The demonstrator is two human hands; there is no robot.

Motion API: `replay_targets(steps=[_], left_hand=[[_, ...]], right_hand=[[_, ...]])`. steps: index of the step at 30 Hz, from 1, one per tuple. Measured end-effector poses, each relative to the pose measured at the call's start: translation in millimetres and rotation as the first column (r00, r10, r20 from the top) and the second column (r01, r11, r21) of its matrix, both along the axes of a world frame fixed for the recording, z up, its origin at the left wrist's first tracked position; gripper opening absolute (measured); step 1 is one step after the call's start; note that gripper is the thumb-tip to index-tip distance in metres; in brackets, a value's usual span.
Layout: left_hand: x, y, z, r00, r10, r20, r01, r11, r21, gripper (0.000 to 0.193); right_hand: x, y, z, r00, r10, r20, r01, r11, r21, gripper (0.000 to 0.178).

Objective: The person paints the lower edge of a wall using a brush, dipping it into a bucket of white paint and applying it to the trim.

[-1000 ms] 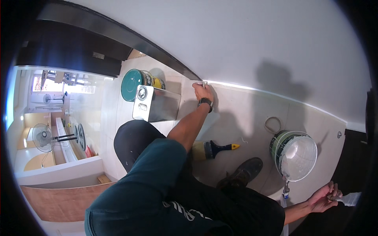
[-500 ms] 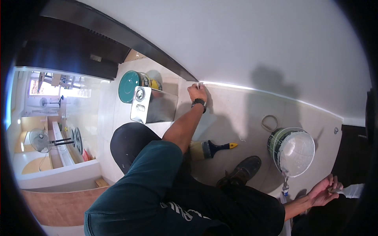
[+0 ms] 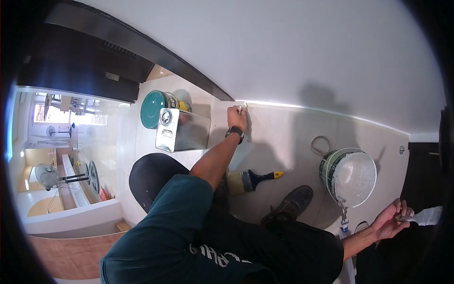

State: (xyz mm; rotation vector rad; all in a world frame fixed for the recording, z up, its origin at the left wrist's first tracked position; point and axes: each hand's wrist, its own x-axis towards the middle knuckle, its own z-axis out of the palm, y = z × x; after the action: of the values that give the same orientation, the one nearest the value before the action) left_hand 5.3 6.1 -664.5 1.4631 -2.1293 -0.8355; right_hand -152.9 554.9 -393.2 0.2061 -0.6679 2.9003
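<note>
My left hand (image 3: 238, 117), with a dark watch at its wrist, is closed in a pinch beside the base of the white wall (image 3: 302, 52), near the end of a dark frame. A small pale strip (image 3: 245, 106) shows at its fingertips; its kind is hard to make out. Far off to the right, my right hand (image 3: 390, 221) is closed around the tan end of a whitish, translucent roll-like thing (image 3: 425, 216). Left of that hand stands a paint-smeared bucket (image 3: 354, 182) with white inside.
A wide paintbrush (image 3: 253, 181) with a black and yellow handle lies on the floor near my shoe (image 3: 298, 203). A metal can (image 3: 189, 132) and a green-lidded tub (image 3: 153, 109) stand left of my left hand. A beige ring (image 3: 321, 145) lies beside the bucket.
My left hand has drawn back slightly from the wall base, and the pale strip now shows beyond its fingers. My right hand has shifted slightly upward, still holding the whitish thing.
</note>
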Motion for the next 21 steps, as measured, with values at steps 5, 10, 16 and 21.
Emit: replay_targets(steps=[5, 10, 16, 21], left_hand=[[0.3, 14.6, 5.6, 0.997, -0.067, 0.037, 0.068, 0.997, -0.022, 0.026], [1.3, 45.2, 13.5, 0.989, -0.144, -0.029, 0.142, 0.988, -0.056, 0.023], [-5.5, 67.6, 35.5, 0.991, -0.116, -0.062, 0.113, 0.992, -0.049, 0.020], [-3.3, 90.2, 54.2, 0.981, -0.181, -0.067, 0.177, 0.983, -0.056, 0.022]], right_hand=[[2.4, -3.1, 1.4, 0.999, 0.032, -0.011, -0.032, 0.999, -0.017, 0.035], [-0.2, 2.3, -7.1, 0.995, 0.074, -0.070, -0.075, 0.997, -0.010, 0.035], [0.7, -5.7, -0.8, 0.993, 0.077, -0.093, -0.078, 0.997, -0.009, 0.037], [4.8, -16.3, 14.8, 0.997, 0.024, -0.071, -0.003, 0.959, 0.285, 0.039]])
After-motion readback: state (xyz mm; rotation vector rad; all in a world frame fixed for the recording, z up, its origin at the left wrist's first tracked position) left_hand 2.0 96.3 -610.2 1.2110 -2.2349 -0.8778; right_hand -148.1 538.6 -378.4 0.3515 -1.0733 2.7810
